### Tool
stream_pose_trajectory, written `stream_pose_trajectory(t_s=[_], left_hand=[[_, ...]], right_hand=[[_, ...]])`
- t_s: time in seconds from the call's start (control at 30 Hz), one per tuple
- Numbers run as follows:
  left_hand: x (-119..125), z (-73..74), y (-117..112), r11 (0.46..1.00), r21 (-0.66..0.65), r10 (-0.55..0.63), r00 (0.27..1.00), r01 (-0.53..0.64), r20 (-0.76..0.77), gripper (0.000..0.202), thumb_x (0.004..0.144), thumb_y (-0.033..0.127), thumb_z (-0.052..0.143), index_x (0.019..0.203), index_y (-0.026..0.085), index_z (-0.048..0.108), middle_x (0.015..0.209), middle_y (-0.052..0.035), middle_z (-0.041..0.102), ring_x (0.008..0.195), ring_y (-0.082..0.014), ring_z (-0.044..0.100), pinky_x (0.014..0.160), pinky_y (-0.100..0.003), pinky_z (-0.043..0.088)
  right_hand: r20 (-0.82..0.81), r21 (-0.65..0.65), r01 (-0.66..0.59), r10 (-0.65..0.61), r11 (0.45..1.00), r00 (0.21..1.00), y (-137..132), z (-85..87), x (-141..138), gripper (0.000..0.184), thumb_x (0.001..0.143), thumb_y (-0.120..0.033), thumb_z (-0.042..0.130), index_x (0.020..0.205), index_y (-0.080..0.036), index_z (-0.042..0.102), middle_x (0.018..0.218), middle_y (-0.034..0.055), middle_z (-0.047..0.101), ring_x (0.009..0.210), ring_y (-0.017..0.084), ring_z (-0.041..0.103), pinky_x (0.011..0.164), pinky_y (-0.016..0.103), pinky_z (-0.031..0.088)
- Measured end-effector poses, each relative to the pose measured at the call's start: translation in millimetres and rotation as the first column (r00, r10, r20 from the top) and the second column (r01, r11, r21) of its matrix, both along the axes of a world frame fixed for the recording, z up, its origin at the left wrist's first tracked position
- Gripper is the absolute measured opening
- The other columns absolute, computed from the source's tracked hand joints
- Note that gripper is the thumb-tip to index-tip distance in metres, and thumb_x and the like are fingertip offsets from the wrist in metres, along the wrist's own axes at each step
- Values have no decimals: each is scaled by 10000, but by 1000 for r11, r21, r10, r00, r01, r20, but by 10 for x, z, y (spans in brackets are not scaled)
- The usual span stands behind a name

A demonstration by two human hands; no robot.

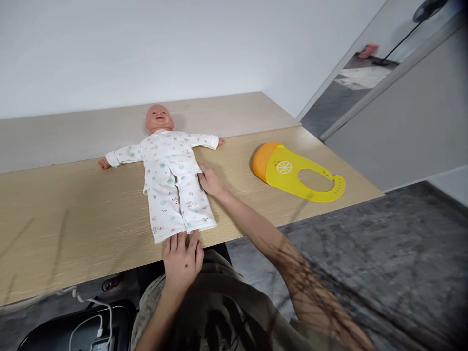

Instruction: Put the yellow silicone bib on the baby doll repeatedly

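Note:
A baby doll (160, 118) lies on its back on the table, arms spread. It wears a white printed shirt (161, 151) and matching pants (164, 207), whose legs lie flat side by side. My left hand (182, 261) rests palm down at the table's front edge, fingers stretched out and touching the pants' hems. Beside the doll's hip, my right hand (212, 181) has its fingers bent at the side edge of the pants, just below the shirt's hem; its fingertips are partly hidden. The doll's feet do not show.
Right of the doll lies a yellow silicone bib (292, 173) with an orange pocket. A pale raised board (234, 109) runs along the wall behind. Below the table at left, a black chair seat (40, 331) holds a white cable (106, 304).

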State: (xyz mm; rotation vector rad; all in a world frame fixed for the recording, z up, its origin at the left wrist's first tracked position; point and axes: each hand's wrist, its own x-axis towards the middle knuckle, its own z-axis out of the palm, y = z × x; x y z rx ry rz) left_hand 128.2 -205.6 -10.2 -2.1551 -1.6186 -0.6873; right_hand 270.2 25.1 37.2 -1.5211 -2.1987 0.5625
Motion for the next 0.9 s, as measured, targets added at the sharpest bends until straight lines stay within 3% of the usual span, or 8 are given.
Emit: stream_pose_trajectory(t_s=[0.17, 0.4, 0.6, 0.8, 0.9], left_hand=[[-10, -28, 3, 1000, 2, -9, 1000, 9, 6, 286, 996, 229, 613, 1196, 188, 814, 1149, -189, 757, 1064, -360, 681, 943, -499, 521], [29, -54, -37, 1000, 8, -29, 1000, 29, -4, 338, 989, 201, 612, 1276, 154, 784, 1183, -203, 760, 1108, -363, 696, 1023, -524, 514], [30, -56, -51, 999, 10, -33, 999, 33, 37, 343, 989, 196, 631, 1294, 149, 781, 1204, -212, 758, 1123, -375, 703, 1024, -536, 513], [54, -114, -131, 999, 6, -34, 996, 34, 85, 409, 981, 204, 644, 1379, 178, 729, 1335, -230, 720, 1240, -379, 690, 1091, -568, 506], [65, -99, -221, 997, 54, -59, 979, 49, 194, 418, 952, 135, 656, 1361, 199, 709, 1445, -226, 668, 1338, -381, 654, 1107, -570, 518]], right_hand=[[70, 6, 38, -39, 999, 997, -102, 46, 21, 497, 1058, -153, 328, 1419, -147, 668, 1322, 121, 753, 1223, 271, 720, 1081, 333, 530], [105, 10, 76, -77, 997, 991, -152, 73, 16, 478, 1065, -153, 330, 1437, -119, 628, 1325, 142, 744, 1226, 287, 714, 1053, 347, 533], [152, 3, 126, -125, 992, 980, -141, 76, 12, 435, 1068, -230, 434, 1453, -148, 620, 1311, 129, 747, 1202, 289, 715, 1017, 353, 539], [155, -14, 149, -145, 989, 977, -106, 75, 29, 428, 1060, -234, 447, 1439, -159, 631, 1330, 117, 743, 1202, 282, 715, 1012, 351, 541], [170, -21, 157, -152, 987, 974, -97, 66, 29, 429, 1060, -243, 436, 1433, -178, 639, 1319, 109, 750, 1201, 292, 717, 998, 358, 545]])
